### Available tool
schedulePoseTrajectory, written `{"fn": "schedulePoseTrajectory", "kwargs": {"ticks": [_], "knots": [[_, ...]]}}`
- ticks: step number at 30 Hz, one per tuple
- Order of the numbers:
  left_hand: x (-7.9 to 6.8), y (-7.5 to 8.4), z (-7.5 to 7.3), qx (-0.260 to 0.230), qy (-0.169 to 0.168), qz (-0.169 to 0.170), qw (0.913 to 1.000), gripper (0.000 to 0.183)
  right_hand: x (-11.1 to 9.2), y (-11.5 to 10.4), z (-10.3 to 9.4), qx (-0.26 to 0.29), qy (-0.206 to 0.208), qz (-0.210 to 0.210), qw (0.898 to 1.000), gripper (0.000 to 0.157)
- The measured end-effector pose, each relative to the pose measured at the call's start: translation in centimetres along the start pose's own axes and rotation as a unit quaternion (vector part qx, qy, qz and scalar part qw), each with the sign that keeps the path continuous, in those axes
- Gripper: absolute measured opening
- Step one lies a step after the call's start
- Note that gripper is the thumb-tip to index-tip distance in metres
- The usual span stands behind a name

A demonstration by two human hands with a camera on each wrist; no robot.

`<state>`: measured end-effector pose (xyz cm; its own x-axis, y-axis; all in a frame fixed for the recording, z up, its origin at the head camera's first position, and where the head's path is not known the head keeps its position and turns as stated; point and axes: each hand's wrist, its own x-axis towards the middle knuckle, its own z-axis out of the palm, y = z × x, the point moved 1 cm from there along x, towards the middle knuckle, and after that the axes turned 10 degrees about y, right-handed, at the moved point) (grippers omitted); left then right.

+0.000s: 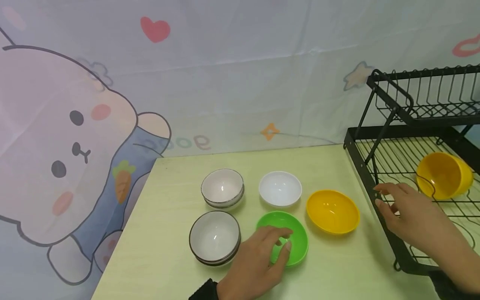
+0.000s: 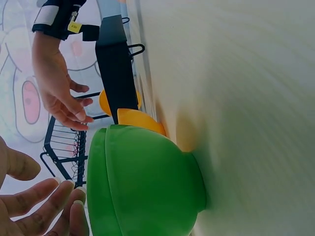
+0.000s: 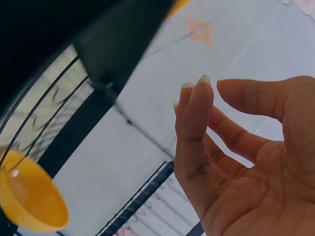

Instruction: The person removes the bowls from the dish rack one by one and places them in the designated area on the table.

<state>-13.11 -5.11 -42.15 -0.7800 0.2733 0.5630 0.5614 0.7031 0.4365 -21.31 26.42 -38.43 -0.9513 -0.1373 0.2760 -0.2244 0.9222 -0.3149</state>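
Observation:
My left hand (image 1: 258, 260) hovers over the near side of a green bowl (image 1: 300, 241), thumb and fingers loosely bent and apart. In the left wrist view its fingertips (image 2: 74, 189) come close to the rim of the green bowl (image 2: 147, 182); whether they touch it I cannot tell. My right hand (image 1: 416, 216) hangs over the left edge of a black dish rack (image 1: 356, 166), holding nothing. A small gap separates its thumb and fingers in the right wrist view. Between the hands, a yellow bowl (image 1: 333, 211) stands upright on the table.
Left of the green bowl are two stacks of dark-rimmed white bowls, a far stack (image 1: 223, 187) and a near stack (image 1: 215, 237). A plain white bowl (image 1: 280, 189) sits behind the green one. Another yellow bowl (image 1: 442, 175) lies tilted on the rack's lower tier.

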Motion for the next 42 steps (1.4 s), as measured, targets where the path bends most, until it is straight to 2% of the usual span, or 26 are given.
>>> {"fn": "schedulePoseTrajectory", "kwargs": {"ticks": [8, 14, 18, 24, 27, 29, 31, 33, 35, 39, 40, 42], "knots": [[0.1, 0.1, -0.1, 0.004, 0.007, 0.007, 0.9999, 0.025, 0.7, 2.4, -0.7, -0.031, 0.032, 0.030, 0.999, 0.048], [0.3, 0.1, -0.2, 0.013, 0.012, 0.016, 0.9997, 0.025, 0.8, 4.1, -1.2, -0.032, 0.060, 0.048, 0.996, 0.051], [0.4, 0.2, -0.2, 0.015, 0.005, 0.014, 0.9998, 0.025, 0.8, 5.4, -1.2, -0.027, 0.113, 0.037, 0.993, 0.048], [0.5, 0.2, -0.4, 0.019, 0.005, 0.016, 0.9997, 0.025, 1.4, 8.3, -0.5, -0.019, 0.212, 0.014, 0.977, 0.041], [0.5, 0.1, -0.4, 0.017, 0.008, 0.020, 0.9996, 0.025, 1.7, 8.4, -1.0, 0.002, 0.209, 0.034, 0.977, 0.039], [0.5, 0.1, -0.4, 0.015, 0.012, 0.024, 0.9995, 0.025, 1.9, 9.1, -0.8, -0.019, 0.209, 0.049, 0.977, 0.044], [0.5, 0.1, -0.3, 0.015, 0.018, 0.031, 0.9992, 0.024, 2.2, 9.8, -0.8, -0.030, 0.189, 0.066, 0.979, 0.047], [0.6, 0.1, -0.3, 0.016, 0.024, 0.037, 0.9989, 0.024, 3.0, 12.3, 0.4, -0.051, 0.181, 0.088, 0.978, 0.051], [0.6, 0.1, -0.3, 0.016, 0.028, 0.040, 0.9987, 0.024, 4.0, 16.0, 2.1, -0.067, 0.173, 0.103, 0.977, 0.056], [0.6, 0.1, -0.3, 0.016, 0.025, 0.037, 0.9989, 0.023, 6.0, 25.0, 6.4, -0.073, 0.196, 0.109, 0.972, 0.066], [0.7, 0.1, -0.3, 0.016, 0.025, 0.038, 0.9988, 0.023, 6.2, 26.4, 7.0, -0.072, 0.200, 0.105, 0.972, 0.068], [0.7, 0.1, -0.3, 0.013, 0.023, 0.034, 0.9991, 0.023, 6.7, 28.1, 7.6, -0.069, 0.195, 0.113, 0.972, 0.072]]}}
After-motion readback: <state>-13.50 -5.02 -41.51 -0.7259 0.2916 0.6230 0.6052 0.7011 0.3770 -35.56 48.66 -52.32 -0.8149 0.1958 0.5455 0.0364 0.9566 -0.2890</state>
